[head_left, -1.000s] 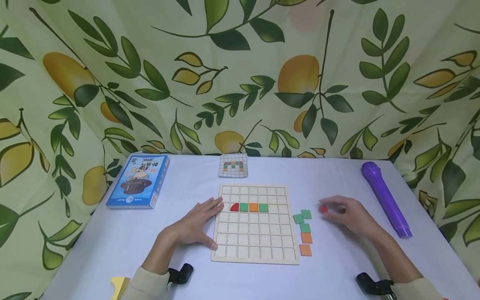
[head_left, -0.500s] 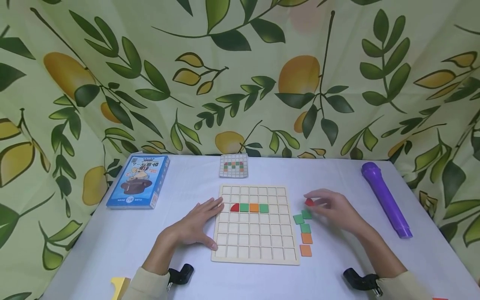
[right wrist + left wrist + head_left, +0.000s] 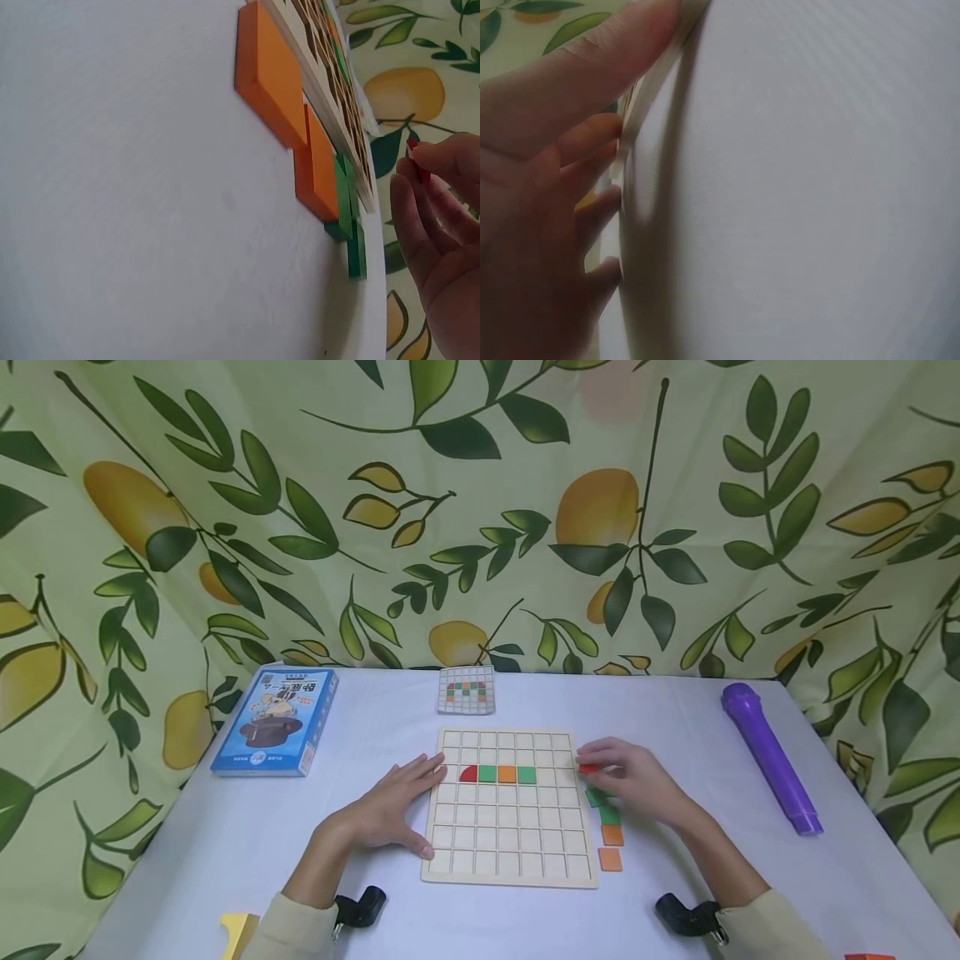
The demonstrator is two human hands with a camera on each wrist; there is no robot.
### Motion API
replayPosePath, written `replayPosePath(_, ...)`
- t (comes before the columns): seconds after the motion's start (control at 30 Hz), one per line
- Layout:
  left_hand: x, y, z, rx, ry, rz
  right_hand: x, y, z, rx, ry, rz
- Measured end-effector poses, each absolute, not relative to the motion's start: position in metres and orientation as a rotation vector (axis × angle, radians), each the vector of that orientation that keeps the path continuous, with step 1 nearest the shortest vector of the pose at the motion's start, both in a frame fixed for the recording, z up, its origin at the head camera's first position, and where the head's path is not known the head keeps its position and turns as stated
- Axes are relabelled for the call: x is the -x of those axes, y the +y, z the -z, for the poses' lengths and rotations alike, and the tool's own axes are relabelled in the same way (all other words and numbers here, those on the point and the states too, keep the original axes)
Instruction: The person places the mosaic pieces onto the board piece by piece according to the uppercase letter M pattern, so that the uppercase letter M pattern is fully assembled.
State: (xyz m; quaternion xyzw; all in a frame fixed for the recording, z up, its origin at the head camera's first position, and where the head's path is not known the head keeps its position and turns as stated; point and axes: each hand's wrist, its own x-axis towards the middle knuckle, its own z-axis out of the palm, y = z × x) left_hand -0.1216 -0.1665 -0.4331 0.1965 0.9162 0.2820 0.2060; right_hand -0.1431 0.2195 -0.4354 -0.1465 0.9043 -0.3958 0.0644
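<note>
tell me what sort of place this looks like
Probably an indoor tabletop spot set up for a tile puzzle: a white-covered table before a fabric backdrop printed with leaves and fruit, with a gridded board and coloured tiles.

high head view facing forward and down, close wrist views tilted sideways, head and right sharing the board (image 3: 508, 839)

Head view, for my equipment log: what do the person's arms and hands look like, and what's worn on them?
The left hand and right hand are bare, without gloves. The left sleeve and right sleeve are plain beige. The left wrist camera and right wrist camera are black and bent, with small silvery parts. No cables are visible.
</note>
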Motion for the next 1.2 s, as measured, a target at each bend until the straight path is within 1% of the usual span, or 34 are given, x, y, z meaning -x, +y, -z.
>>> replayPosePath(0.33,0.120,-0.166,0.434,-0.548,2.547,-0.786,0.145,0.199,0.440,0.526,2.672,1.211)
replayPosePath(0.53,0.120,-0.166,0.432,-0.540,2.550,-0.788,0.148,0.188,0.440,0.523,2.683,1.200)
replayPosePath(0.77,0.121,-0.166,0.432,-0.535,2.549,-0.777,0.150,0.181,0.442,0.520,2.716,1.158)
replayPosePath(1.07,0.121,-0.165,0.432,-0.517,2.549,-0.777,0.154,0.173,0.446,0.618,2.807,1.103)
replayPosePath(1.2,0.121,-0.165,0.432,-0.517,2.548,-0.771,0.155,0.171,0.446,0.587,2.823,1.068)
